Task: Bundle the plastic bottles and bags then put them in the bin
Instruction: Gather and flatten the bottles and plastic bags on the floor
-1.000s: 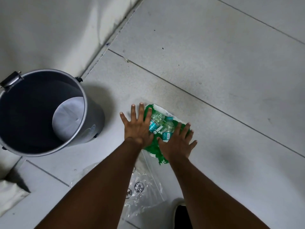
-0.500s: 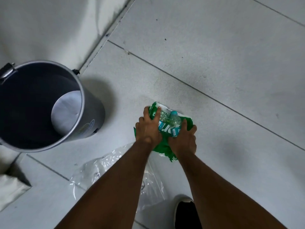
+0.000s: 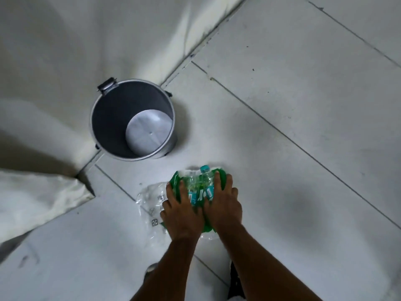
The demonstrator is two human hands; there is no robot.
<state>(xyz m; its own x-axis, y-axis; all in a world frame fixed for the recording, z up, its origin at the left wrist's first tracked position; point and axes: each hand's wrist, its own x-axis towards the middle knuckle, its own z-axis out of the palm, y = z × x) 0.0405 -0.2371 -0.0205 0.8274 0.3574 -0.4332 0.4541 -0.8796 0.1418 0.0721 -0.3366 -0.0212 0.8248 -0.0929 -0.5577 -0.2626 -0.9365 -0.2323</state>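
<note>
Far left there's a white cloth (image 3: 36, 198) bunched up on the floor (image 3: 303, 105), running up along the wall edge. Next to it sits the bin (image 3: 121, 101), a round grey metal one, upright, lid off, with a clasp on its far rim. Nothing inside that I can see, just the pale bottom showing.

Moving right and toward the camera, a clear bag (image 3: 149, 200) lies crumpled flat on the tiles, partly tucked under the left hand (image 3: 182, 216) and touching the bundle. It's got some small black print on it, too small to read.

Then the main thing: a green bag (image 3: 176, 183) wrapped around the bottles (image 3: 204, 185), at least two clear plastic ones with teal labels, one teal cap poking out the far end. The bundle is down on the floor, near the bin but apart from it, on the camera side of it and a bit to the right.

Both hands are on it. Left hand's grip is curled over the left side, fingers pressing the green plastic in against the bottles. Right hand (image 3: 223, 205) does the same on the right side, fingers wrapped over the top edge of the bag. The two hands are touching each other at the thumbs, squeezing the whole lot together between them.

Bottom right, a dark shoe (image 3: 235, 285) peeks out under the right forearm.
</note>
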